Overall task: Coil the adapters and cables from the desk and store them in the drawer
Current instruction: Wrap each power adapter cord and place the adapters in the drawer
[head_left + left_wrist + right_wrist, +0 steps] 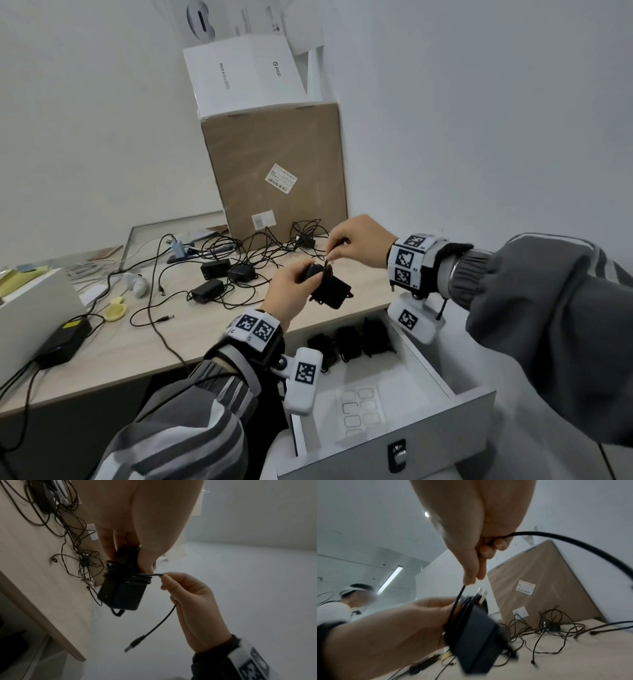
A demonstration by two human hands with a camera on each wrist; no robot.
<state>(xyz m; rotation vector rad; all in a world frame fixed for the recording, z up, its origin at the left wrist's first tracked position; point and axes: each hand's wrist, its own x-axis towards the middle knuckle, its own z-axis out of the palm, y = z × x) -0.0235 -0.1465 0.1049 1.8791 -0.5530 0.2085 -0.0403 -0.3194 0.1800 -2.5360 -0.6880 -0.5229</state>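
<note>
Pale wood-grain desk runs along white walls into a corner, where a tall brown carton stands with a white box on top. Loose black cables sprawl in a tangle at the carton's foot, with three black bricks lying among them nearer the middle of the desk. A larger black power brick sits near the desk's left front, beside a white case.

Below the front edge, a white drawer stands pulled out; several wrapped black adapters lie in a row at its back, and the rest of its floor is bare liner.

Above the desk edge, over the drawer's back, the left hand grips an adapter by its plug end, its cord wound several turns around the body. The right hand pinches that cord just beside the wraps between thumb and fingertips; the tail hangs loose, ending in a barrel plug.
</note>
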